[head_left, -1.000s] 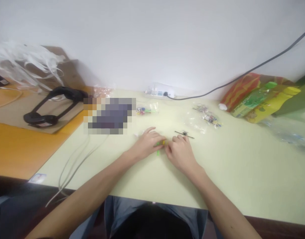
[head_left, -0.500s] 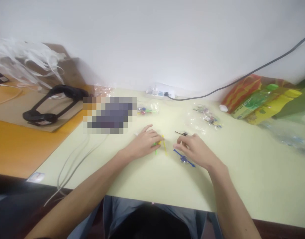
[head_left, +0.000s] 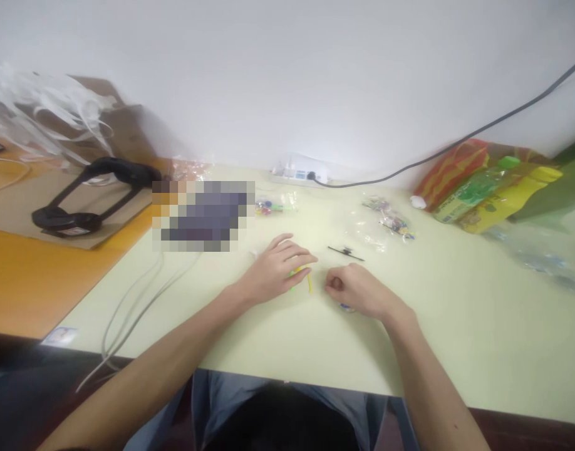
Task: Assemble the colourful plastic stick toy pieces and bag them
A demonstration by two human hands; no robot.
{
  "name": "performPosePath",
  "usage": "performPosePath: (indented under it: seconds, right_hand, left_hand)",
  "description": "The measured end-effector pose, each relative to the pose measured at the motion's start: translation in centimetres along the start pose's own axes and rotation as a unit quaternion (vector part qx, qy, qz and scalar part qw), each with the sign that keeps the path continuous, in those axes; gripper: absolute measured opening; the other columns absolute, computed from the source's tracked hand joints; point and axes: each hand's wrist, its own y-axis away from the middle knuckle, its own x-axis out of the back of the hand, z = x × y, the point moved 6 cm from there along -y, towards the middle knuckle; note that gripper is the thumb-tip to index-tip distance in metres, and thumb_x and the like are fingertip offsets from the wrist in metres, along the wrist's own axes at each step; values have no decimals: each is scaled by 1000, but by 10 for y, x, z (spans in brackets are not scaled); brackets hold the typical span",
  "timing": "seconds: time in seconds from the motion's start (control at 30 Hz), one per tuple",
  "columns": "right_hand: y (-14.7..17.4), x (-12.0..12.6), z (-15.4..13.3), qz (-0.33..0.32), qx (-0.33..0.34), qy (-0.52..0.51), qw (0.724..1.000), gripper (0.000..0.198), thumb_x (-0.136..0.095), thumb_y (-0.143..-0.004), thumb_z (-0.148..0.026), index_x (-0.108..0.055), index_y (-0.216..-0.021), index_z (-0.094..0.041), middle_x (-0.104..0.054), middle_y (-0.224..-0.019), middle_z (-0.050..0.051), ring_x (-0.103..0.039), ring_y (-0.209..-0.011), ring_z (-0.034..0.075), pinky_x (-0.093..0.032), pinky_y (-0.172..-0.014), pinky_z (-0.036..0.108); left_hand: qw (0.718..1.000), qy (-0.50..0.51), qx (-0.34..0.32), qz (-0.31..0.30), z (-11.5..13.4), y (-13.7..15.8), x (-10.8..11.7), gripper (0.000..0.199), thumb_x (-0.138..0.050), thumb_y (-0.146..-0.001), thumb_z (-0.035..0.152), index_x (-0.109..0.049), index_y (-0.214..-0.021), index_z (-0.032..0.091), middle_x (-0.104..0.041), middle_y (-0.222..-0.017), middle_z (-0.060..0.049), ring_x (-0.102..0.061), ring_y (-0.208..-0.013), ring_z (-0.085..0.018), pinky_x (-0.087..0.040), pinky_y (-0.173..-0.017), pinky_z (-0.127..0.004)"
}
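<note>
My left hand [head_left: 277, 270] hovers over the table with its fingers stretched out. Under its fingertips lie a thin yellow plastic piece [head_left: 309, 283] and a green plastic piece [head_left: 292, 288], both partly covered. My right hand [head_left: 357, 288] is closed, with its thumb and fingers curled together. A blue plastic piece with a round clear middle [head_left: 346, 307] peeks out below that hand, and its arms are hidden. Whether the fingers grip it cannot be made out. Just beyond the right hand a slim black piece [head_left: 346, 251] with a raised middle lies on the table.
Clear bags of small coloured parts lie at the back, one bag [head_left: 275, 205] left of centre and another bag [head_left: 391, 219] to the right. A power strip [head_left: 299, 172] sits by the wall. Drink bottles [head_left: 480, 188] rest at right. A black frame [head_left: 97, 194] and cables [head_left: 128, 307] are at left.
My right hand has moved slightly toward me and curled its fingers, covering most of the blue piece and uncovering the black one. My left fingers have straightened above the yellow piece.
</note>
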Motion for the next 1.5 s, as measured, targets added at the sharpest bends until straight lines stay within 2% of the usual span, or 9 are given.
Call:
performPosePath:
  seconds: [0.1,0.2,0.33,0.43,0.53,0.7,0.87,1.33,1.5]
  right_hand:
    - [-2,5,2,44,2,15,999,11,-58,-81,-12,-63,-77,-21,-66,-65,-3,-58,-60,13,-38,-60,25]
    - [-1,19,-5,138,31,-13,990,6,-60,-86,-17,-64,-83,-22,-65,-66,-4,-59,-61,13,-43,-65,26]
    - [13,38,-18,325,77,-80,939,3,-59,-92,-23,-62,-90,-24,-62,-63,-5,-57,-55,12,-47,-60,26]
    - [20,36,-33,387,137,-79,909,5,-57,-94,-22,-61,-94,-24,-68,-71,-1,-63,-59,13,-52,-62,27]
    - [21,26,-47,390,208,-41,896,11,-57,-94,-17,-63,-99,-24,-73,-79,3,-69,-68,17,-56,-66,31]
    - [19,18,-56,396,273,-58,875,26,-57,-94,-8,-64,-112,-25,-77,-99,8,-74,-90,22,-62,-78,38]
    - [19,17,-51,420,258,-95,865,31,-53,-97,-7,-64,-117,-28,-77,-110,8,-74,-103,22,-63,-87,41]
    - [15,13,-53,405,247,-162,865,28,-51,-97,-6,-68,-107,-26,-78,-108,6,-76,-100,20,-64,-88,36]
    - [16,13,-56,405,242,-154,868,23,-57,-96,-10,-68,-108,-26,-79,-105,6,-76,-98,20,-63,-88,36]
  left_hand:
    - [1000,13,-2,25,3,0,2,19,-55,-101,22,-68,-115,25,-75,-107,-4,-68,-101,-17,-40,-117,-48]
    - [999,25,-1,43,4,1,3,14,-57,-99,22,-69,-108,24,-74,-95,-3,-67,-92,-18,-47,-103,-43]
    - [999,16,-2,39,8,2,2,9,-61,-98,29,-68,-99,23,-72,-84,-2,-65,-83,-18,-47,-89,-39]
    - [1000,5,-3,25,10,3,-1,22,-67,-94,41,-67,-107,23,-74,-94,-4,-66,-90,-22,-44,-95,-42]
    - [999,-7,3,41,10,2,1,23,-66,-93,42,-64,-105,22,-74,-94,-4,-66,-90,-22,-44,-98,-44]
    - [988,-2,58,144,1,2,14,15,-68,-94,34,-60,-100,23,-73,-89,-2,-67,-84,-19,-47,-97,-43]
    - [980,34,96,169,-5,3,20,24,-68,-95,35,-61,-114,23,-74,-107,-6,-69,-101,-22,-49,-99,-43]
    - [958,177,168,150,-16,5,18,22,-59,-100,34,-69,-116,22,-74,-117,-7,-67,-114,-22,-52,-102,-40]
    - [943,216,201,157,-19,8,17,21,-59,-100,34,-65,-114,20,-74,-116,-8,-70,-111,-21,-54,-99,-37]
